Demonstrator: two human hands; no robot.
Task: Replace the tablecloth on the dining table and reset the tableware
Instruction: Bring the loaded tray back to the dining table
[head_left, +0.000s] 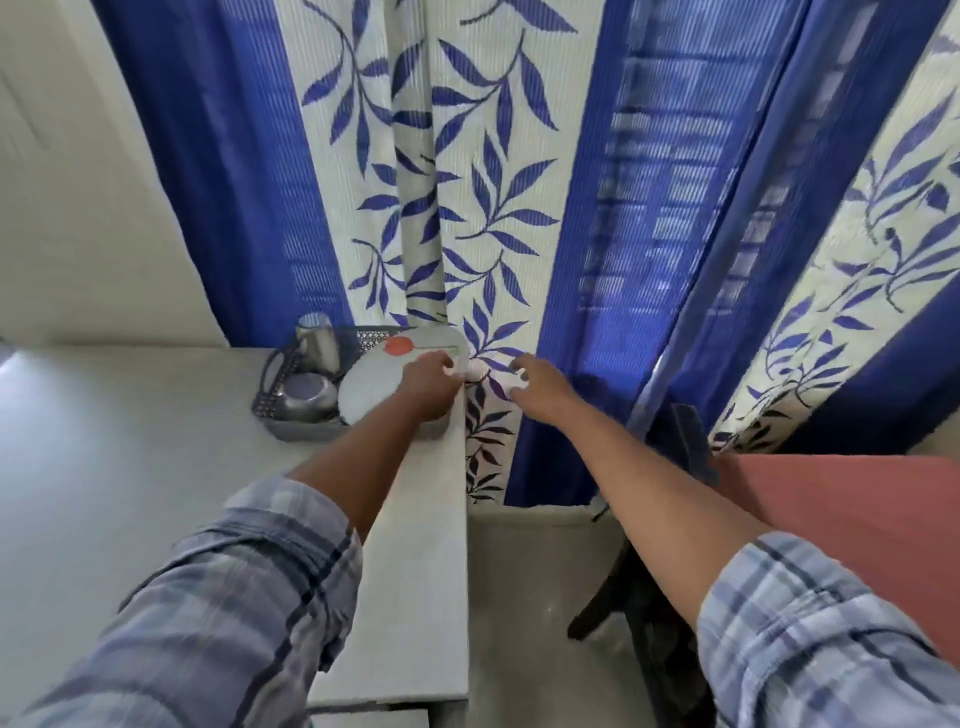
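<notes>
A dark plastic basket (270, 410) stands at the far right corner of a grey counter (156, 467). It holds a white plate (371, 387) with a red motif, a steel tumbler (319, 345) and a steel bowl (306, 397). My left hand (431, 387) reaches over the basket's right end and my right hand (537, 389) is just past the counter edge. Both pinch a small white object (475, 370) between them; blur hides what it is. The dining table (857, 525) at the right wears a reddish-pink cloth.
A blue and white leaf-print curtain (493, 182) hangs right behind the counter and the hands. A dark chair (644, 597) stands on the floor between counter and table. A cream wall (78, 208) is at the left.
</notes>
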